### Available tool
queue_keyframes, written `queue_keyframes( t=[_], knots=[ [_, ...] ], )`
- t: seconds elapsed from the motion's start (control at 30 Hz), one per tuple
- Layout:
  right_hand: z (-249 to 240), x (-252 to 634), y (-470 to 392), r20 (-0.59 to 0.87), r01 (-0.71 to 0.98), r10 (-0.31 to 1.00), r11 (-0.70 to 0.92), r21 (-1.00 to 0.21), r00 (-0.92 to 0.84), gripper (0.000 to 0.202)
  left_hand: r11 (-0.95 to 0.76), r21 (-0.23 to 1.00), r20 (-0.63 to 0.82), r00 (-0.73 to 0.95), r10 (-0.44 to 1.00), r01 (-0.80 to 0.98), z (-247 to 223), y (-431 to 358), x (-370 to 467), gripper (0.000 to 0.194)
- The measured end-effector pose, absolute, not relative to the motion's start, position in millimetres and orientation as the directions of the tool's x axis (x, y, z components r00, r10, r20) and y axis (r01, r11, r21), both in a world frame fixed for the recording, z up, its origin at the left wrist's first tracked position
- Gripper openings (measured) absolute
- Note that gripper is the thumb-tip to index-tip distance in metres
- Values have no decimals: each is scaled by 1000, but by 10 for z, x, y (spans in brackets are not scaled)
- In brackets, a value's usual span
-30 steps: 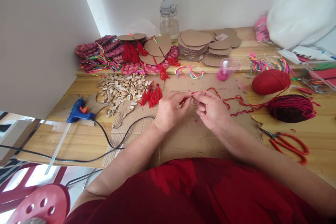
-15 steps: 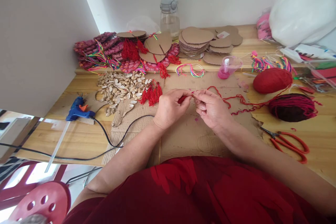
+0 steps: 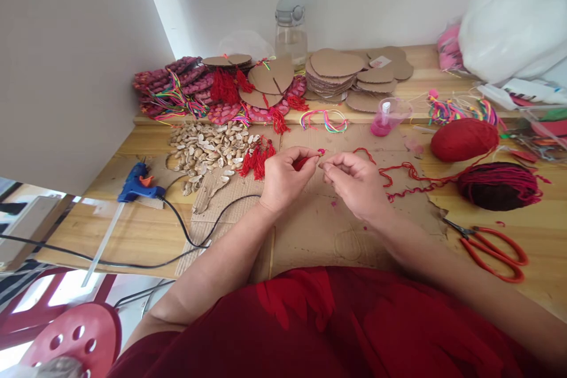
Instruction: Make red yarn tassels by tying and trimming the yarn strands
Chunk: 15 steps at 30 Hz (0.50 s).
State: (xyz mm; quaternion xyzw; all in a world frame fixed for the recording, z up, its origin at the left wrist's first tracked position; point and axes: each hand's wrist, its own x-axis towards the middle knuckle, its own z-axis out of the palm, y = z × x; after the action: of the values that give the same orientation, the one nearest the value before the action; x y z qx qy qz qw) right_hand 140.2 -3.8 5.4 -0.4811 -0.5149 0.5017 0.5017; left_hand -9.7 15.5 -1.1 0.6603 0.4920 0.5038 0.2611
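1. Right now I see the left hand (image 3: 282,182) over the cardboard sheet (image 3: 310,230), its fingers closed around a small red yarn bundle (image 3: 300,162), with a pink tip (image 3: 321,152) poking out by the fingertips.
2. The right hand (image 3: 358,184) faces it, thumb and forefinger pressed together just beside the left fingertips; I cannot tell whether they pinch anything.
3. Beyond the right hand, I have loose red strands (image 3: 410,172) running across the cardboard towards a red yarn ball (image 3: 464,139) and a dark-and-magenta yarn ball (image 3: 499,186).
4. To my right, orange-handled scissors (image 3: 494,248) lie on the counter (image 3: 159,236), near the cardboard's torn edge.
5. On my left are red tassels (image 3: 258,157), next to a heap of peanut shells (image 3: 212,147), and a blue glue gun (image 3: 138,184) with a black cord.
6. Farther back, I make out a clear cup (image 3: 392,115) with pink contents, stacked cardboard shapes (image 3: 334,65) and a grey-lidded bottle (image 3: 291,41).
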Motion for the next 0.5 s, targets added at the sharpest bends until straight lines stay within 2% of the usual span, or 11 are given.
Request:
queue_keyframes(
  t=[0.2, 0.33, 0.5],
  knots=[
    [94, 1420, -70, 220, 343, 974, 222, -913, -46, 17, -412, 790, 454, 18, 891, 454, -9, 125, -88, 8],
    [104, 1392, -78, 265, 420, 962, 267, -867, -65, 17, -449, 742, 497, 40, 867, 498, 16, 97, -85, 9],
    [171, 1380, -112, 233, 465, 966, 257, -847, -109, 14, -520, 637, 571, 105, 814, 569, 8, 106, -97, 10]
  ],
)
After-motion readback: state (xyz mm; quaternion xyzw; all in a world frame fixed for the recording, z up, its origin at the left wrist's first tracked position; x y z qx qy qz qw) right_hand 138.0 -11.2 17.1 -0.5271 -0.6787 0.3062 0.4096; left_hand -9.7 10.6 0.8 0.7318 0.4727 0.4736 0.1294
